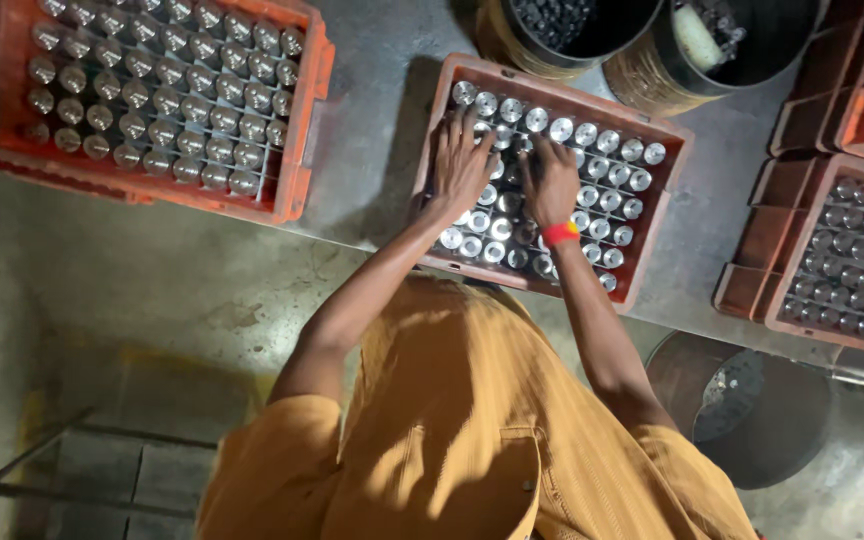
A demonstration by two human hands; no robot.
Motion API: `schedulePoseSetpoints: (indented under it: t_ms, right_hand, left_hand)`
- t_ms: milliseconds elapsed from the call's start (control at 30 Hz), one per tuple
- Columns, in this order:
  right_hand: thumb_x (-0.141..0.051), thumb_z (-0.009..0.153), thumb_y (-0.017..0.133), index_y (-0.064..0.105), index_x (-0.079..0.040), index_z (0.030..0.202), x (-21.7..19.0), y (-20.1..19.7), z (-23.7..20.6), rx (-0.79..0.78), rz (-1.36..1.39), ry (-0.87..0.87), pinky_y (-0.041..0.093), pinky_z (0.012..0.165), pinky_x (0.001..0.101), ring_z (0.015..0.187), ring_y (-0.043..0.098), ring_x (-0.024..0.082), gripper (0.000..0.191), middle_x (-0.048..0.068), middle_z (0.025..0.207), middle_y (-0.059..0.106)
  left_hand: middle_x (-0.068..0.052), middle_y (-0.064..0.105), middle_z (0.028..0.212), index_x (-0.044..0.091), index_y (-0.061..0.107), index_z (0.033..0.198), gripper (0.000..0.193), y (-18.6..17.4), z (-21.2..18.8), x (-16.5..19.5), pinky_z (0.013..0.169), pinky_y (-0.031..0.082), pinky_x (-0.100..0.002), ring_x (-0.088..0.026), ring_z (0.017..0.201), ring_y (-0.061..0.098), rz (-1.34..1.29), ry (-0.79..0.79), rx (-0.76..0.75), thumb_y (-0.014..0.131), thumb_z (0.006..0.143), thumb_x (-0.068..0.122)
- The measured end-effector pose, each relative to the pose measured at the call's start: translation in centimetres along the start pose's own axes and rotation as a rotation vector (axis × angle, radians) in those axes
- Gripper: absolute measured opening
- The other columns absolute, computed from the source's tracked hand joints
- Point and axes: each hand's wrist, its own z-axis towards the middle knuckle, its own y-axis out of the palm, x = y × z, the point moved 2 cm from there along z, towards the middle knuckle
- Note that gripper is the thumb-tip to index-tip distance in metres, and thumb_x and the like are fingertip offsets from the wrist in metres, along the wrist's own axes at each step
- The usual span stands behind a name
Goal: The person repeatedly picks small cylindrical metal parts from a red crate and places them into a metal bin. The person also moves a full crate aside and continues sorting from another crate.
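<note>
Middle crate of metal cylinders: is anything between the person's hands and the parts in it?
Nothing visible. The left hand and the right hand rest directly on the shiny metal cylinders standing in the orange crate; no lid, cover or other item lies over them.

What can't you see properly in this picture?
- Head view: the fingertips of the left hand and right hand lie among the shiny metal cylinders, so whether they grip any is unclear.
- The cylinders beneath both hands in the middle orange crate are covered.
- The black buckets and the right-hand crate are cut off by the picture's edges.
- The bucket contents are too dark to tell.
</note>
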Motion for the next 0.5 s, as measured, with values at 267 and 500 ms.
schedulePoseSetpoints:
  t_ms: [267, 500]
  right_hand:
    - [-0.028, 0.09, 0.079, 0.079, -0.008, 0.101, 2.0, 0.4, 1.6, -0.069, 0.072, 0.105, 0.049, 0.085, 0.0452, 0.085, 0.062, 0.036, 0.022, 0.013, 0.094, 0.077]
    - [-0.045, 0.104, 0.067, 0.063, -0.01, 0.147, 6.9, -3.3, -1.2, 0.367, 1.345, 0.564, 0.052, 0.108, 0.0347, 0.12, 0.066, 0.012, 0.056, -0.001, 0.136, 0.072]
  left_hand:
    - [-0.014, 0.05, 0.149, 0.008, 0.077, 0.109, 0.039, 0.2, 3.4, 0.6, 0.117, 0.029, -0.058, -0.033, 0.149, 0.031, -0.012, 0.066, -0.055, 0.08, 0.085, 0.038]
    - [-0.013, 0.057, 0.082, -0.006, 0.071, 0.093, 0.056, -1.0, 1.9, -0.3, 0.073, 0.043, -0.042, -0.032, 0.075, 0.055, -1.062, -0.516, 0.001, 0.071, 0.114, 0.045]
